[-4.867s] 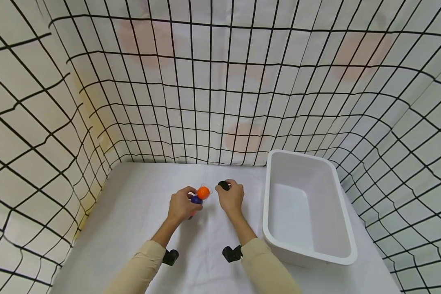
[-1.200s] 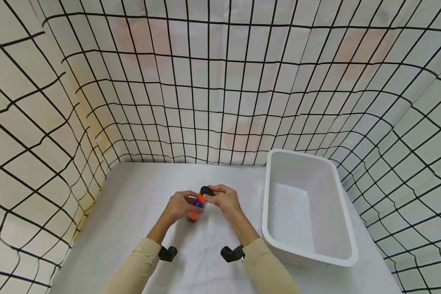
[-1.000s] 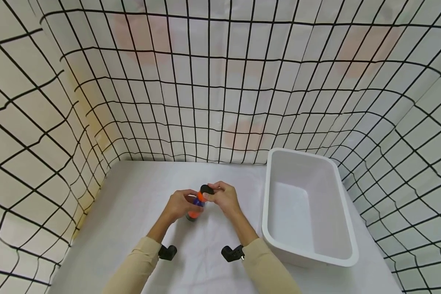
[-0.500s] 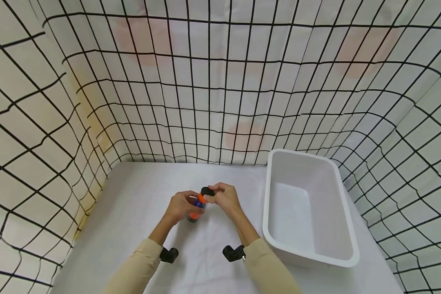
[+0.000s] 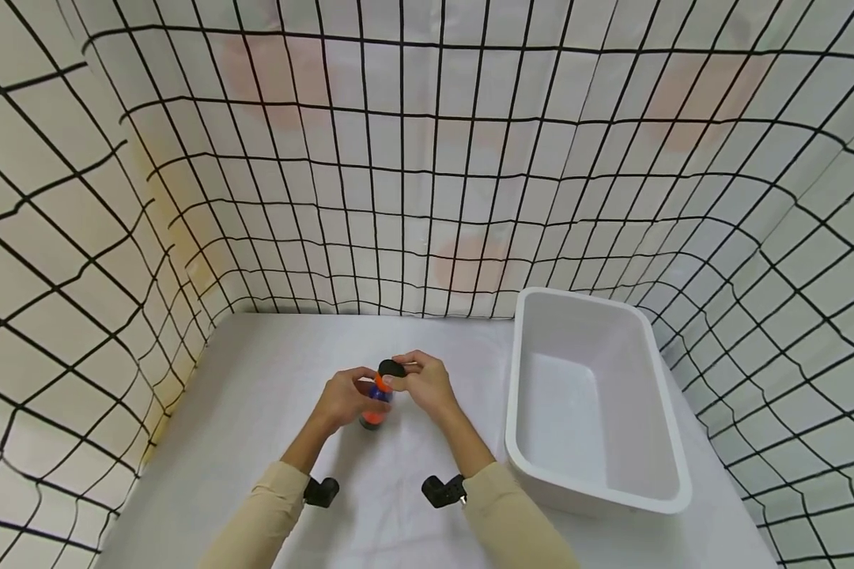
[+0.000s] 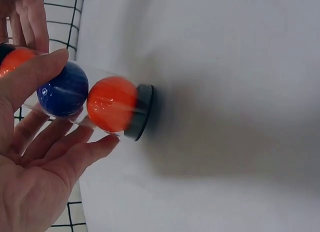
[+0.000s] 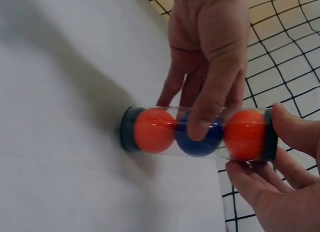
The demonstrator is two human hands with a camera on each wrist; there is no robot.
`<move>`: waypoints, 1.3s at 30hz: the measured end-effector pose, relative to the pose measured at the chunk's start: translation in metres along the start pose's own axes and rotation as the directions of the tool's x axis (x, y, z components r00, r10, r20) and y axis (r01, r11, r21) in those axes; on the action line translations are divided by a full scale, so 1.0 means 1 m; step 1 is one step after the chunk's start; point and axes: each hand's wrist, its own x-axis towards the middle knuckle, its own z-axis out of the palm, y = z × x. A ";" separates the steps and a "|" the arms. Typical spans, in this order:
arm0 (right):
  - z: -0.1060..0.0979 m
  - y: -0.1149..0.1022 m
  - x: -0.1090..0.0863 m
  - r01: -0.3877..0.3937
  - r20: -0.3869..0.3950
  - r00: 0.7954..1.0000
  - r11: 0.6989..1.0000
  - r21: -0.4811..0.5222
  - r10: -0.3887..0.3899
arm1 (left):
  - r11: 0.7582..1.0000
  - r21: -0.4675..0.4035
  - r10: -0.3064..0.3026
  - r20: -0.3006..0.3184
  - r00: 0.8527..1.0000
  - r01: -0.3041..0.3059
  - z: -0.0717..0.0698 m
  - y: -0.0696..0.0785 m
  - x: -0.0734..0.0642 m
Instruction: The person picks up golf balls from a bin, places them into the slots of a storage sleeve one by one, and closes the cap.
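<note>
A clear plastic tube (image 7: 181, 153) stands slightly tilted between my hands, its lower end close to or on the table. Inside it sit an orange ball (image 7: 154, 130), a blue ball (image 7: 201, 144) and a second orange ball (image 7: 245, 134) in a row. My left hand (image 5: 343, 401) grips the tube around its middle, thumb over the blue ball. A black cap (image 5: 391, 369) covers the upper end, and my right hand (image 5: 430, 387) pinches it between thumb and fingers. At the lower end is a dark cap (image 6: 142, 111).
To the right stands a deep white bin (image 5: 562, 427) on the white-covered table (image 5: 270, 363). Black netting (image 5: 434, 182) rises along the back and both sides. Each wrist wears a black camera mount, such as the left mount (image 5: 322, 491).
Earlier the upper orange ball stuck out of the tube and my right hand held the black cap apart. Now the cap sits on the tube's end; lately both hands shifted slightly left.
</note>
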 end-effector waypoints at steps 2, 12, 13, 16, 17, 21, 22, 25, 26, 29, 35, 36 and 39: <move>-0.002 -0.005 -0.002 -0.018 0.026 0.999 1.000 -0.012 0.018 | 1.000 0.015 0.007 -0.001 1.000 -0.007 -0.001 0.002 -0.001; -0.010 -0.019 -0.009 -0.015 -0.022 1.000 0.980 -0.200 0.011 | 0.996 0.093 0.013 -0.028 1.000 -0.010 -0.008 0.004 -0.005; -0.011 -0.022 -0.010 -0.002 -0.036 0.999 0.974 -0.227 -0.006 | 0.995 0.099 0.015 -0.028 0.999 -0.012 -0.010 0.004 -0.006; -0.015 -0.032 -0.018 0.052 -0.052 0.996 0.945 -0.324 -0.073 | 0.995 0.103 0.014 -0.024 1.000 -0.011 -0.012 0.003 -0.006; -0.017 -0.037 -0.020 0.073 -0.048 0.994 0.929 -0.363 -0.097 | 0.994 0.108 0.017 -0.021 1.000 -0.015 -0.013 0.003 -0.006; -0.027 -0.061 -0.030 0.122 0.003 0.990 0.848 -0.516 -0.141 | 0.992 0.119 0.037 -0.018 0.999 -0.035 -0.017 0.005 -0.008; -0.030 -0.068 -0.032 0.122 0.017 0.991 0.827 -0.549 -0.135 | 0.992 0.120 0.042 -0.019 0.999 -0.039 -0.018 0.005 -0.008; -0.041 -0.087 -0.035 0.106 0.051 0.994 0.784 -0.612 -0.095 | 0.991 0.122 0.058 -0.027 0.998 -0.055 -0.022 0.008 -0.008; -0.044 -0.092 -0.036 0.099 0.058 0.995 0.773 -0.627 -0.080 | 0.991 0.121 0.064 -0.031 0.997 -0.059 -0.024 0.009 -0.007; -0.057 -0.105 -0.035 0.090 0.073 0.996 0.739 -0.668 -0.056 | 0.991 0.113 0.075 -0.050 0.996 -0.069 -0.025 0.012 -0.006; -0.087 -0.114 -0.030 0.141 0.086 0.990 0.668 -0.731 -0.115 | 0.995 0.056 0.090 -0.081 0.993 -0.085 -0.014 0.018 -0.004; -0.093 -0.114 -0.029 0.153 0.082 0.987 0.657 -0.738 -0.138 | 0.995 0.048 0.093 -0.088 0.992 -0.089 -0.011 0.019 -0.004; -0.111 -0.115 -0.029 0.180 0.066 0.977 0.628 -0.757 -0.201 | 0.995 0.035 0.099 -0.112 0.989 -0.096 0.000 0.022 -0.004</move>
